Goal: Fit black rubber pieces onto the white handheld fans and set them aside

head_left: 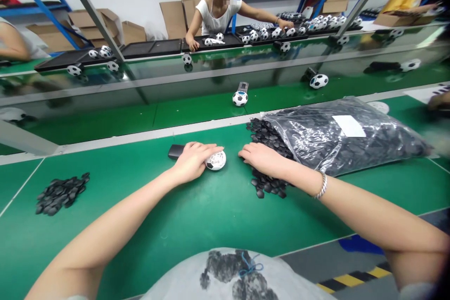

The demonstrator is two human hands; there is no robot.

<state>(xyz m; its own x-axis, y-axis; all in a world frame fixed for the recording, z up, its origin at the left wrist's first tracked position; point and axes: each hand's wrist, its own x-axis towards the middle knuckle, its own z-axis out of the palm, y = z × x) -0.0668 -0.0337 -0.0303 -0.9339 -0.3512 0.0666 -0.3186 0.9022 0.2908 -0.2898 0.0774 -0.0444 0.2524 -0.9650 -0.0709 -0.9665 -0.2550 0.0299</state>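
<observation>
My left hand [192, 161] is closed over a soccer-ball-shaped piece [216, 160] that lies on the green table [197, 225]. The ball is white with a few black patches, and a black flat handle [176, 151] sticks out on the far side of my fingers. To the right, my right hand [262, 158] lies over the near-left part of a heap of small black pieces [269, 185]. Its fingers are bent and pressed together, pointing left toward the ball. What the fingertips hold, if anything, is hidden.
A clear plastic bag [316, 140] of black pieces spills its heap on the right. A smaller pile of black pieces [61, 193] lies at left. Beyond the table edge, a green belt [197, 105] carries soccer-ball pieces [240, 98]. A co-worker [221, 14] handles balls across the line.
</observation>
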